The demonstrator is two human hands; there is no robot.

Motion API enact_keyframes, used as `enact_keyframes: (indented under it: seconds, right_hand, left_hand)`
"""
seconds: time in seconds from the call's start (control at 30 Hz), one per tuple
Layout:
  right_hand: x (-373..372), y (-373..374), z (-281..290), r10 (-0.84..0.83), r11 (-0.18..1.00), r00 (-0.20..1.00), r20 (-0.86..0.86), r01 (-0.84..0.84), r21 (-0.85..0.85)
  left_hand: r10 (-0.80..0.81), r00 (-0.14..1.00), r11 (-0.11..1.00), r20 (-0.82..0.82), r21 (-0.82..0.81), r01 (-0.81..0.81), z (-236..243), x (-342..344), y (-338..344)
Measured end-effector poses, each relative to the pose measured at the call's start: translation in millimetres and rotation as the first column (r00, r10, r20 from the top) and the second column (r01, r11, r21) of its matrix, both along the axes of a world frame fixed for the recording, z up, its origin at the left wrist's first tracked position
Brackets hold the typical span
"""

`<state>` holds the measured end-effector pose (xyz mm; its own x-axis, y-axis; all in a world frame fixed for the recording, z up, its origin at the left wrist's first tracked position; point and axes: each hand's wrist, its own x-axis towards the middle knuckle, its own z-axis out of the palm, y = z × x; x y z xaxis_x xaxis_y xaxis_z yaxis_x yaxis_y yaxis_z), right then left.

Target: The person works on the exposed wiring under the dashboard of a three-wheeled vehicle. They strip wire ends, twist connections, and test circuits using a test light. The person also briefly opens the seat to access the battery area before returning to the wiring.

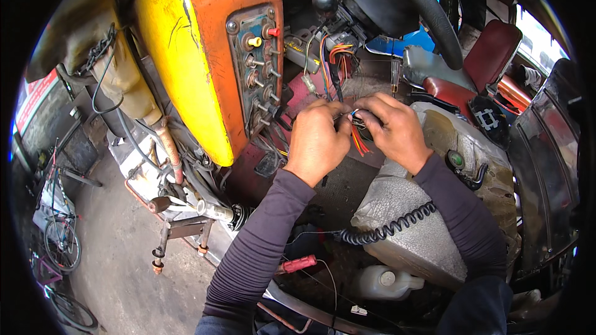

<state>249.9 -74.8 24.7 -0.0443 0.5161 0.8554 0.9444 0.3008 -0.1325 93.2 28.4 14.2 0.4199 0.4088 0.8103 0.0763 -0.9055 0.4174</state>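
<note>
Both my hands meet over the vehicle floor, fingers pinched close together on thin electrical wires. My left hand (320, 139) is closed, its thumb and forefinger at the wires' near side. Facing it, my right hand (396, 127) pinches the same small group, where a bit of blue and white shows between the fingertips. Orange and yellow wires (359, 141) hang below the right fingers. Just beyond, more orange wires (341, 51) and a pale connector (308, 82) hang under the dashboard. The exact joint between my fingertips is hidden.
An orange panel of toggle switches (256, 68) stands left of my hands. The steering wheel (431, 18) is above right. A grey padded cover (403, 211) with a coiled black cable (391, 231) lies beneath my right arm. Nearer are a red-handled tool (298, 264) and a white jug (386, 282).
</note>
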Motion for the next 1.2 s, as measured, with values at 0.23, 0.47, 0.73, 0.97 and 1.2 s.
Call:
enact_keyframes:
  seconds: [0.23, 0.47, 0.73, 0.97, 1.2]
  right_hand:
    - [0.1, -2.9, 2.5, 0.037, 0.999, 0.997, 0.068, -0.039, 0.027]
    - [2.0, -3.8, 8.9, 0.039, 0.999, 0.994, 0.100, -0.038, -0.014]
    - [12.6, -11.7, 27.2, -0.097, 0.674, 0.251, -0.963, -0.695, -0.249]
    - [11.0, -21.7, 22.7, -0.072, 0.994, 0.892, 0.446, 0.028, 0.104]
    - [9.5, -23.1, 26.5, -0.015, 1.000, 0.815, 0.579, 0.000, 0.026]
  left_hand:
    - [0.012, 1.000, 0.999, 0.001, 0.053, -0.012, 6.1, -4.0, -3.5]
    - [0.026, 0.999, 0.998, -0.045, 0.060, -0.023, 10.6, -10.4, -8.7]
    - [-0.049, 0.998, 0.992, 0.046, 0.121, 0.043, -4.1, -4.9, -10.3]
    - [-0.072, 0.997, 0.995, 0.004, 0.076, 0.071, 16.0, -14.3, -3.2]
    - [-0.133, 0.991, 0.986, -0.024, 0.102, 0.135, 14.9, -17.3, -2.0]
